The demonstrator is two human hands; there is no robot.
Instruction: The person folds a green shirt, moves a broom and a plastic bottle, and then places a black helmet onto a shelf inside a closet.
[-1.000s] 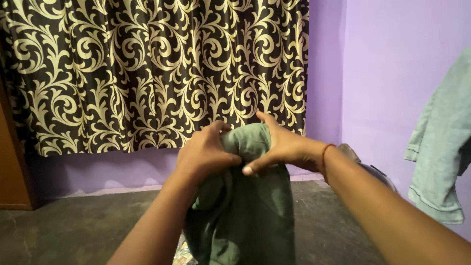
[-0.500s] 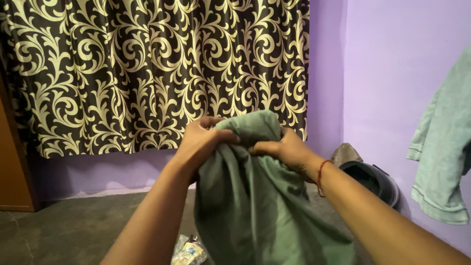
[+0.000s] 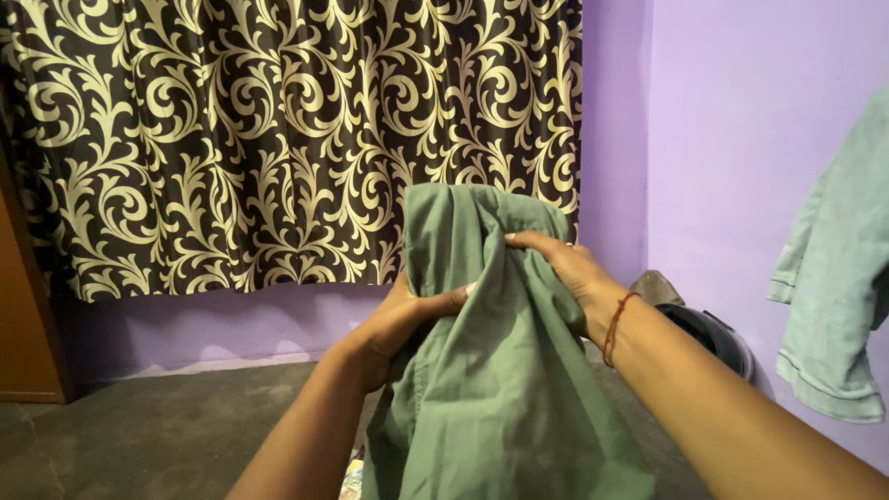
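A grey-green garment (image 3: 491, 389) hangs in front of me, held up in both hands. My left hand (image 3: 407, 319) grips its cloth from behind, thumb across the front fold. My right hand (image 3: 560, 268) holds the upper right side of the bunched top, fingers curled over the fabric. A red thread circles my right wrist (image 3: 616, 324). The garment's lower part drapes down past the frame's bottom edge and hides much of my left palm.
A dark curtain with cream swirls (image 3: 278, 139) covers the purple wall ahead. A pale green cloth (image 3: 833, 287) hangs on the right wall. A dark round container (image 3: 718, 338) sits on the floor at the right. A brown door edge (image 3: 18, 306) stands at the left.
The garment's top has risen and spread wider. My left hand dropped lower on the cloth, and my right hand shifted to the upper right side.
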